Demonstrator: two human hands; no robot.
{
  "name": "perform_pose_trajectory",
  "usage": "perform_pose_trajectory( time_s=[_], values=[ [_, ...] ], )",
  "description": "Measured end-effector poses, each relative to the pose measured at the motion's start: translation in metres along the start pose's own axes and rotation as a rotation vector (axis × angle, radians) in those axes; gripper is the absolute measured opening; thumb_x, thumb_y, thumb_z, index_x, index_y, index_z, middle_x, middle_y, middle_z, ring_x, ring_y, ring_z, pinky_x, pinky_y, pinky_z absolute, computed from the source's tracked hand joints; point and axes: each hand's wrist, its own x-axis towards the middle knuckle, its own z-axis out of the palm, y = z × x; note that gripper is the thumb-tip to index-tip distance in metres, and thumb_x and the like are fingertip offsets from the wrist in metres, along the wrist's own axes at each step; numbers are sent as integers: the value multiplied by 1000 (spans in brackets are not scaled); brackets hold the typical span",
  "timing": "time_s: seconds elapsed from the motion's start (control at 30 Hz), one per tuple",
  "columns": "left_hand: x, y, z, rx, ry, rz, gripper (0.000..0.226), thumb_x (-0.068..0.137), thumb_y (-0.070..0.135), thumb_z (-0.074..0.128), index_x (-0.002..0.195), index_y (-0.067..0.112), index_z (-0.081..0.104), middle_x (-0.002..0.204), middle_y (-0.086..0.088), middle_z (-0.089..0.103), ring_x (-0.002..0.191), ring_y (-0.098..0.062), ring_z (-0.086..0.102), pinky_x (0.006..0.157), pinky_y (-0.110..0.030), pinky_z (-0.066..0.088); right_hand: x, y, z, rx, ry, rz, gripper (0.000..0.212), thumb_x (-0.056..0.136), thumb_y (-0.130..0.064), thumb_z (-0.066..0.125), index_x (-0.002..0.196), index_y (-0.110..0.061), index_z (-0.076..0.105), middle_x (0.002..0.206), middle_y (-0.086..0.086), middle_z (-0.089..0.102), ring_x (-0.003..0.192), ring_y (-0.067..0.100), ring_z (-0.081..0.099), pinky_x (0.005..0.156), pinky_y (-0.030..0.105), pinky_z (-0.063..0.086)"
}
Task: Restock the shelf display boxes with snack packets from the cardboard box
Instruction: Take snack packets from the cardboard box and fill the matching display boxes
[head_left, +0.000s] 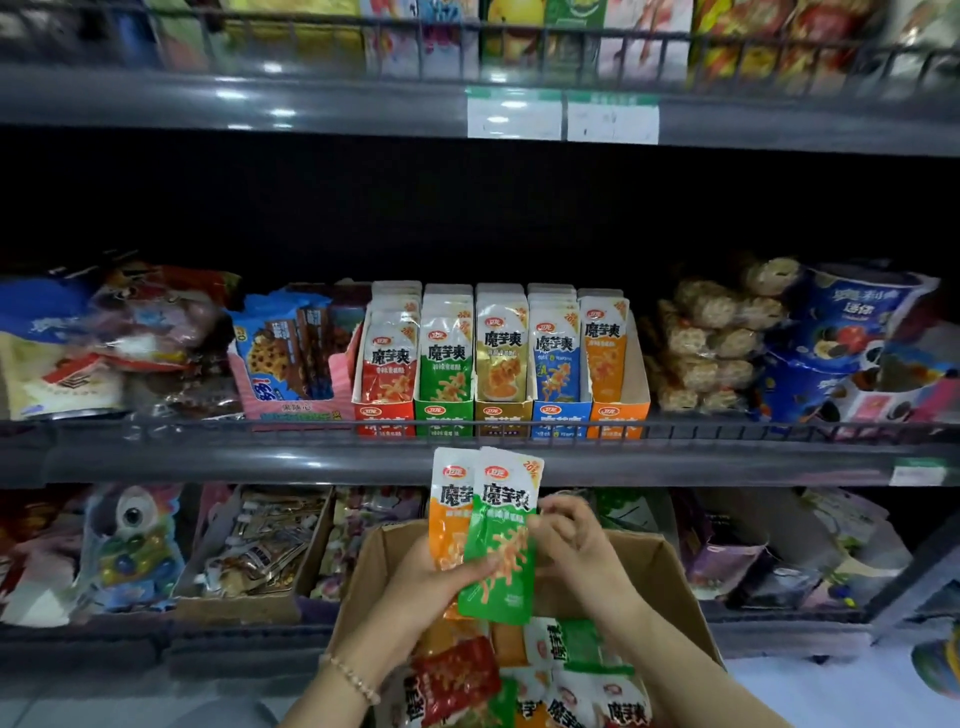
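Sorting seemed the step: over the cardboard box (660, 566), beneath the display boxes (444, 413), the left hand (431, 582) gripped an orange packet (447, 525) and a green packet (501, 561), the right hand (571, 540) pinching the green's edge; next probably called for colour-matched slotting.

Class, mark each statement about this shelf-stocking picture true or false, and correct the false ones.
1. The left hand holds an orange packet and a green packet together. True.
2. The orange display box stands at the far left of the row. False: it is at the far right, and the red display box is at the far left.
3. The cardboard box is empty. False: loose packets lie inside it.
4. The green packet lies in front of the orange packet. True.
5. The held packets are already inside a display box. False: they are below the shelf edge, above the cardboard box.
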Motion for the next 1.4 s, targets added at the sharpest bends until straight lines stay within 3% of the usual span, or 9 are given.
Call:
perform_pose_trajectory(
  time_s=[0.17,0.3,0.6,0.8,0.93,1.13,1.23,1.3,1.4],
  values=[
    [2,22,-8,90,-2,54,31,75,14,77,101,21,62,81,19,73,76,3,68,59,-10,49,17,-44,-6,-86,-41,-159,34,97,-27,46,128,-40,45,104,-3,70,90,13,69,65,22,53],
    [5,39,-10,120,-50,97,33,76,10,75,105,19,61,89,12,74,83,-4,70,64,-14,52,30,-60,-5,-206,-82,-176,42,90,-32,52,132,-25,50,108,-4,70,95,15,68,75,40,58],
    [10,59,-28,79,-12,176,28,77,2,72,100,14,62,87,10,75,81,-4,70,62,-15,52,50,-90,11,-274,-173,-93,34,99,-33,42,116,-12,63,106,11,71,92,26,69,76,38,59],
    [19,70,-51,97,36,155,30,77,7,74,105,13,64,95,3,75,84,-9,71,62,-16,53,69,-102,20,-183,-243,-153,49,86,-8,65,128,-26,50,122,6,64,98,22,69,80,40,58],
    [28,85,-64,71,-6,126,41,68,21,78,107,17,65,98,3,74,90,-15,71,81,-33,56,79,-110,31,-111,-284,-238,55,84,0,64,129,-29,51,140,-4,46,98,21,68,74,32,59],
    [45,92,-75,-32,131,168,45,60,23,80,102,12,67,95,-3,75,86,-18,72,80,-35,57,102,-110,34,-87,-213,-175,63,80,1,69,134,-23,49,124,8,64,93,18,70,70,24,58],
    [53,95,-82,2,177,188,49,62,41,76,104,16,67,95,0,75,88,-17,71,88,-41,54,117,-112,33,-164,-127,-194,64,80,-2,71,136,-23,48,108,19,68,94,33,68,74,35,59],
    [59,99,-90,-15,188,186,38,77,40,67,106,16,65,91,-3,75,86,-20,72,81,-39,56,130,-116,28,-204,-50,-247,61,81,-6,70,134,-26,49,113,26,62,98,45,61,77,36,59],
    [66,103,-101,-59,184,186,18,91,24,57,108,16,60,84,-4,75,75,-18,73,59,-26,56,151,-129,20,-168,72,-332,56,82,-3,69,132,-22,51,107,11,69,93,24,69,76,26,58]
  ],
)
